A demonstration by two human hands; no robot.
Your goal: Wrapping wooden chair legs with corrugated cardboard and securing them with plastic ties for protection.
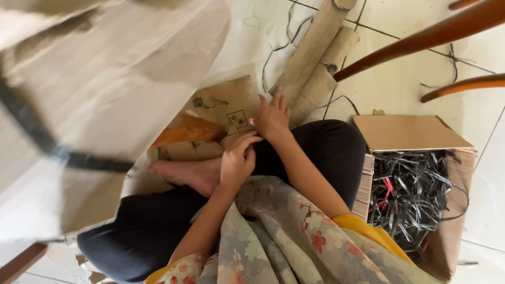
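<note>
I sit cross-legged on a tiled floor. My right hand (272,117) lies flat with fingers spread on a flattened brown cardboard piece (226,102) in front of my knee; a small pink thing shows at its thumb side. My left hand (236,160) is just below it, fingers curled toward the right wrist and the cardboard's near edge. Whether it grips anything is hidden. My bare foot (184,173) rests beside the left hand, with an orange cardboard scrap (184,131) beyond it.
A large cardboard sheet (94,105) crossed by a black strap (31,126) fills the left, close to the camera. Rolled cardboard (315,58) lies ahead. An open box (410,134) of tangled black strips (410,194) stands at my right. Wooden chair legs (421,37) cross the top right.
</note>
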